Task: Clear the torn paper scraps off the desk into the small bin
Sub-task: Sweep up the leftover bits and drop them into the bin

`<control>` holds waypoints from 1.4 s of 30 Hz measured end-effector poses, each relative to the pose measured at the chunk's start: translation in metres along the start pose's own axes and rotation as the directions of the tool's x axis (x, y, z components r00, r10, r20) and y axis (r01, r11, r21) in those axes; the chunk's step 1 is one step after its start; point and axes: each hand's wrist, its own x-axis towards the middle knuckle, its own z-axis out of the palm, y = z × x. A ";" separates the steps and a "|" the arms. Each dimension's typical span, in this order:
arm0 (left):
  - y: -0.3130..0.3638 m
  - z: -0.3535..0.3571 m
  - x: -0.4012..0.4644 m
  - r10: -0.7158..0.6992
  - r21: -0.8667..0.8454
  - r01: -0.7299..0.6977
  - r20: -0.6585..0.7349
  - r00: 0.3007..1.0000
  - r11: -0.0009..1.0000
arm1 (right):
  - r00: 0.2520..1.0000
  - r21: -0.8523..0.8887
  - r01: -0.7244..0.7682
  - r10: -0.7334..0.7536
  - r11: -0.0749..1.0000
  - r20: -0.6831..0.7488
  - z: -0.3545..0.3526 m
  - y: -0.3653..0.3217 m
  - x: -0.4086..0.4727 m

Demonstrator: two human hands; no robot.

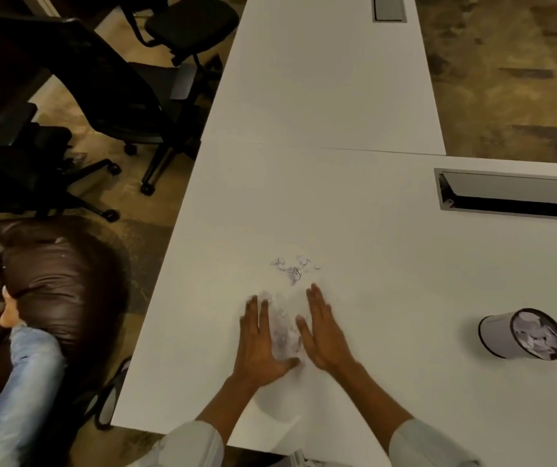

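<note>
Torn paper scraps (284,335) lie in a loose heap on the white desk (388,264), between my two hands. My left hand (259,342) rests flat on the desk to the left of the heap, fingers straight. On the other side, my right hand (322,328) stands on its edge with fingers straight. Neither hand holds anything. A second, smaller patch of scraps (292,267) lies just beyond my fingertips. The small bin (503,335) is tipped on the desk at the right, its mouth showing several scraps inside.
A metal cable slot (513,193) is set into the desk at the right, and another one (388,8) sits at the far end. Black office chairs (129,106) and a brown beanbag (51,278) stand left of the desk. Another person's sleeve (17,382) is at lower left.
</note>
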 end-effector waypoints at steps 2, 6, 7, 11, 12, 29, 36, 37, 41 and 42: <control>-0.012 -0.023 0.019 -0.068 0.117 0.063 0.037 0.997 0.991 | 0.999 -0.011 -0.011 0.011 1.000 -0.033 -0.015 -0.008 0.031; -0.029 -0.051 0.056 -0.103 0.196 0.074 0.140 0.985 0.978 | 0.994 -0.266 0.092 -0.071 0.960 0.088 -0.033 -0.023 0.096; -0.031 -0.054 0.062 -0.092 0.215 0.054 0.172 0.981 0.975 | 0.989 -0.335 0.114 -0.073 0.935 0.130 -0.034 -0.026 0.110; -0.033 -0.046 0.069 -0.033 0.265 -0.047 0.290 0.956 0.963 | 0.944 -0.482 0.192 -0.026 0.855 0.330 -0.031 -0.026 0.143; -0.032 -0.042 0.068 -0.016 0.256 -0.064 0.302 0.953 0.965 | 0.927 -0.498 0.220 -0.020 0.839 0.375 -0.028 -0.024 0.142; 0.013 0.029 -0.021 0.169 0.118 -0.177 0.075 0.983 0.977 | 0.833 -0.405 0.432 -0.185 0.806 0.520 -0.018 0.021 -0.026; 0.024 0.026 -0.032 0.178 0.076 -0.184 0.080 0.981 0.980 | 0.920 -0.438 0.356 -0.227 0.826 0.320 -0.005 0.023 -0.063; 0.025 0.028 -0.032 0.214 0.086 -0.218 0.053 0.975 0.972 | 0.923 -0.460 0.367 -0.256 0.809 0.287 -0.003 0.023 -0.065; 0.031 0.030 -0.025 0.103 0.001 -0.103 0.017 0.995 0.995 | 0.952 -0.424 0.259 -0.155 0.868 0.265 -0.003 0.024 -0.061; 0.033 0.028 -0.022 0.056 -0.038 -0.056 -0.014 0.998 0.998 | 0.969 -0.380 0.199 -0.123 0.904 0.215 -0.005 0.023 -0.060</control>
